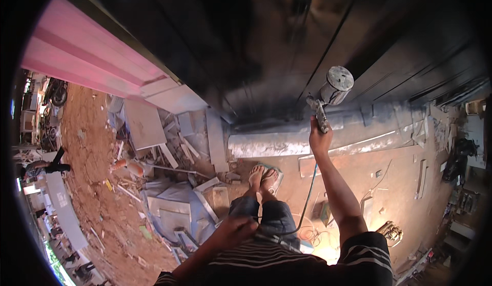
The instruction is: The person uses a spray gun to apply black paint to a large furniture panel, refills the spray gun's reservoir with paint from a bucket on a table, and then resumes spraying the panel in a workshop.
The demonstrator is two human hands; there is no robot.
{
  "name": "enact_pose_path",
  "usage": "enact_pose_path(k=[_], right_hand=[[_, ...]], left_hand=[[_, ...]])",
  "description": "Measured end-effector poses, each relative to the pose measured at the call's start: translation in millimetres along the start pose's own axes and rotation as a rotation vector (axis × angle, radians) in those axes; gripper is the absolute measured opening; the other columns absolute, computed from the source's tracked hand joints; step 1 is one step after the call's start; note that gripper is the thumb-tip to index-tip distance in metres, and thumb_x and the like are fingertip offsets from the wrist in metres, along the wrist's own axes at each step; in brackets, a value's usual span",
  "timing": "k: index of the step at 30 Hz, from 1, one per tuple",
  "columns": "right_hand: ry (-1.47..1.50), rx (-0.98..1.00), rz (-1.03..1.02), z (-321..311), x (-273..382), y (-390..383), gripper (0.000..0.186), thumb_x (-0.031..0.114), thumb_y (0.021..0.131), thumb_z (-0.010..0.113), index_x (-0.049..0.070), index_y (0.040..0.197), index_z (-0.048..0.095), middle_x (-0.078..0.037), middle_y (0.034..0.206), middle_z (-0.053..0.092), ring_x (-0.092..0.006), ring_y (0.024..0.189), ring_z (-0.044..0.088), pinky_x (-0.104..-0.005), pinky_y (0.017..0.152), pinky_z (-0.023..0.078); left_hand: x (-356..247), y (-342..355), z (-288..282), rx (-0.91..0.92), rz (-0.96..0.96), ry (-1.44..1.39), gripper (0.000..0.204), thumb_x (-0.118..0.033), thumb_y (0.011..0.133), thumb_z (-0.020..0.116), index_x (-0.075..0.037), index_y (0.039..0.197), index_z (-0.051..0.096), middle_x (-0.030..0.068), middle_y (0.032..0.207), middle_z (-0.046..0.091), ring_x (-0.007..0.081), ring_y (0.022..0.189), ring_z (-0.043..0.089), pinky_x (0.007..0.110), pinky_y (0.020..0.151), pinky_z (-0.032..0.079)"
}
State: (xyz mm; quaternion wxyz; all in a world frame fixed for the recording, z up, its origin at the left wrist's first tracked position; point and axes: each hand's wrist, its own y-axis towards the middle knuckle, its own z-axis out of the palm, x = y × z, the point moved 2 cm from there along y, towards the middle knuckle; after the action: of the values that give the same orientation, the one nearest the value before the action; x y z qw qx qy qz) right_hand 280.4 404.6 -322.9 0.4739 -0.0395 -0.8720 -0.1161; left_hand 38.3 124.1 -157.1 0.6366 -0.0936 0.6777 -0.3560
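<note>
My right hand (321,138) is wrapped round the grip of a spray gun (320,112), reaching out ahead of me. A paint-spattered metal cup (338,85) sits on the gun, tilted toward the glossy black panelled surface (277,55). From the gun's grip a thin hose (309,196) runs down and bends back toward my waist. There my left hand (237,230) is closed around the hose, its fingers partly hidden by shadow.
A pink panel (92,50) stands at the left. Boards and scraps (179,204) litter the dirt floor beside my feet (263,178). A long pale board (277,146) lies below the black surface. Coiled hose (310,233) and a bright light are low right.
</note>
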Motion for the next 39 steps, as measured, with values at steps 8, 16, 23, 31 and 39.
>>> enact_pose_path(k=[8, 16, 23, 31, 39], right_hand=[[0.085, -0.058, -0.202, -144, 243, 55, 0.03, 0.03, 0.089, 0.072, 0.004, 0.104, 0.07, -0.016, 0.075, 0.067, -0.032, 0.071, 0.065, -0.0385, 0.069, 0.048], [0.069, -0.178, -0.444, -229, 405, 89, 0.039, 0.038, 0.093, 0.068, -0.001, 0.089, 0.066, -0.001, 0.066, 0.053, -0.0107, 0.066, 0.045, -0.0327, 0.063, 0.042], [0.157, -0.299, -0.603, -282, 511, 137, 0.038, 0.038, 0.093, 0.069, 0.002, 0.082, 0.066, 0.003, 0.062, 0.051, -0.0081, 0.058, 0.042, -0.0301, 0.054, 0.036], [0.3, -0.414, -0.738, -341, 649, 174, 0.043, 0.043, 0.09, 0.071, 0.007, 0.069, 0.058, 0.001, 0.056, 0.047, -0.0113, 0.04, 0.039, -0.0308, 0.039, 0.029], [0.237, -0.515, -0.644, -388, 767, 169, 0.063, 0.058, 0.083, 0.071, -0.001, 0.064, 0.058, -0.009, 0.054, 0.053, -0.022, 0.042, 0.052, -0.0383, 0.043, 0.038]], left_hand=[[-80, -68, 13, 0.09, 0.489, 0.177, 0.028, -0.025, 0.102, 0.055, -0.003, 0.098, 0.072, 0.007, 0.081, 0.065, 0.0167, 0.076, 0.062, 0.03, 0.074, 0.047], [-112, -96, 0, 0.041, 0.789, 0.211, 0.03, -0.025, 0.101, 0.054, 0.0, 0.101, 0.071, 0.0093, 0.088, 0.07, 0.02, 0.08, 0.066, 0.03, 0.073, 0.049], [-126, -117, -1, 0.073, 0.931, 0.141, 0.034, -0.029, 0.101, 0.056, 0.002, 0.106, 0.068, 0.0104, 0.093, 0.068, 0.0185, 0.088, 0.065, 0.028, 0.078, 0.048], [-155, -149, 2, -0.007, 1.082, 0.18, 0.035, -0.027, 0.099, 0.06, 0.0, 0.121, 0.06, 0.0089, 0.101, 0.062, 0.0162, 0.089, 0.059, 0.03, 0.079, 0.046], [-183, -175, 3, -0.076, 1.254, 0.08, 0.039, -0.02, 0.096, 0.064, 0.002, 0.127, 0.055, 0.0082, 0.097, 0.059, 0.0143, 0.086, 0.057, 0.028, 0.077, 0.045]])
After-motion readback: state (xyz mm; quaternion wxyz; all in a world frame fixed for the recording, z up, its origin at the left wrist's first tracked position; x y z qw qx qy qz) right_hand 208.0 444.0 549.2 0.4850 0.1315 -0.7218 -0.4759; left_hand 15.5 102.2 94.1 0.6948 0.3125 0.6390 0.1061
